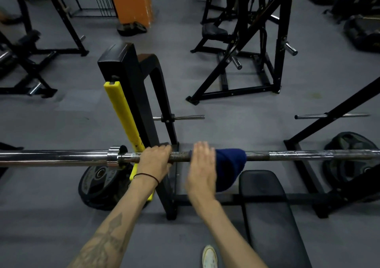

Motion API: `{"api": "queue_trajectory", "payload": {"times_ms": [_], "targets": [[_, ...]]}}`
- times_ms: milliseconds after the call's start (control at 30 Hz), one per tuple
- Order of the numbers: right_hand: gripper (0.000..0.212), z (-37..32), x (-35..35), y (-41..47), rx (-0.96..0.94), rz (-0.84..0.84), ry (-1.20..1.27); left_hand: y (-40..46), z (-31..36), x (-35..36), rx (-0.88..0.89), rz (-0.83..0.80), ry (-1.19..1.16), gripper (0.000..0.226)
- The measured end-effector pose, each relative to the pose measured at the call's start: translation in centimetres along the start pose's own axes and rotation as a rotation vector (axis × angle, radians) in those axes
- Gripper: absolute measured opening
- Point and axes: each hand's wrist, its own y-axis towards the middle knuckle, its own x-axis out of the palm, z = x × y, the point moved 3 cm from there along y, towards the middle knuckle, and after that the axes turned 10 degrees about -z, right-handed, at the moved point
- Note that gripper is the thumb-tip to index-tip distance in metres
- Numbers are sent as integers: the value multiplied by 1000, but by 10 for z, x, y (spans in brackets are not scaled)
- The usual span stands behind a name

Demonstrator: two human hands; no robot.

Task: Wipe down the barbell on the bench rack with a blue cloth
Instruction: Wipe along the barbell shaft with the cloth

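the bar (82, 157) is seen running crosswise, left to right, its long axis square to both forearms, and it is cut off at both edges of the view. past the collar (112, 156) the left hand (155, 160) is laid over the bar from the near side, fingers curled round it, next to the yellow-padded rack post (123, 111). just right of it, and apart from it, the right hand (202, 166) is seen blurred; its fingers look fairly straight over the bar, and whether they are closed round the cloth cannot be told. the blue cloth (230, 165) is draped over the bar, touching that hand's right side and hanging down toward the bench (265, 206). the right hand is plainly the nearer to the cloth. any wipe is judged to run along the bar's axis, with most of the unwiped length lying rightward. the bar's underside is hidden.
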Motion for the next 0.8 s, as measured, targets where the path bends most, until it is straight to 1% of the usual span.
{"api": "queue_trajectory", "payload": {"times_ms": [67, 100, 167, 233, 267, 333, 400, 467, 500, 567, 600, 700, 767, 800], "targets": [[85, -33, 7, 8, -144, 9, -32, 6, 1, 2, 16, 25, 30, 36], [83, -37, 10, 11, -194, -4, -43, 9, 2, 2, 30, 29, 44, 35], [86, -22, 8, 10, -256, -45, -76, 9, 0, 0, 12, 10, 53, 35], [91, 20, 0, 4, -210, -52, -29, 6, -2, -3, 7, -46, 30, 26], [92, 46, -5, 1, -152, -2, -17, 5, -3, -2, 5, -49, 44, 21], [93, 87, -14, -6, -24, 43, -19, 8, -5, 0, 5, -15, 19, 19], [93, 86, -13, -6, 98, 30, -30, 7, -2, -1, -15, -35, 27, 19], [94, 53, -5, -2, 206, 19, 13, 6, 1, -3, -23, -53, 4, 19], [95, 31, -1, 0, 200, 5, 12, 5, 1, -4, -32, -57, 0, 19], [97, -5, 7, 5, 91, -44, 10, 6, -1, -5, -43, -60, 7, 20], [98, -10, 8, 8, 33, -75, 14, 6, -2, -5, -44, -60, 7, 21], [99, 2, 8, 5, -49, -85, -38, 3, -2, -5, -41, -64, 12, 24], [93, 15, 3, -9, -26, -22, -47, 2, -2, -6, -38, -53, 2, 24], [90, 21, 1, -19, 29, 35, -22, 2, -3, -5, -33, -41, -1, 24]]}}
